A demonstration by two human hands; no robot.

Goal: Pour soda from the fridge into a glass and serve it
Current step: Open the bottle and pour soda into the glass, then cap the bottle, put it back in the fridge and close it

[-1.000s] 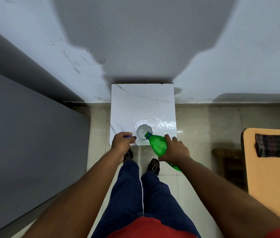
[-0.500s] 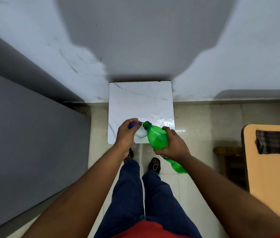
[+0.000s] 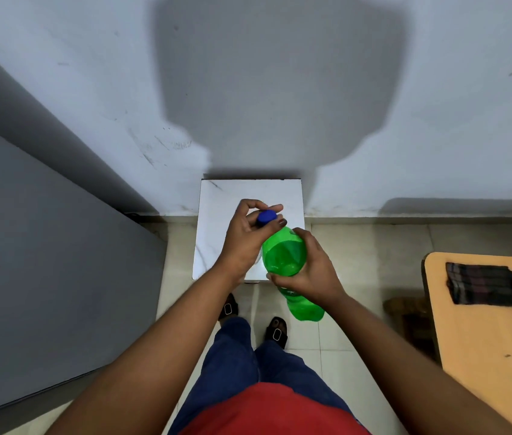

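Note:
My right hand (image 3: 309, 279) grips the middle of a green soda bottle (image 3: 284, 255), held nearly upright above the front edge of a small white marble-topped table (image 3: 217, 221). My left hand (image 3: 243, 238) pinches a blue cap (image 3: 266, 217) at the bottle's mouth. The glass is almost fully hidden behind my left hand and the bottle; only a pale sliver shows near the table's front edge.
A grey fridge side (image 3: 44, 262) fills the left. The wall stands close behind the small table. An orange-topped table (image 3: 493, 356) with a dark checked cloth (image 3: 487, 290) is at the right, a dark stool (image 3: 408, 312) beside it. My feet stand on the tiled floor.
The bottle went from tipped over the glass to nearly upright and higher. My left hand rose from the table's edge and brought the blue cap onto the bottle's mouth.

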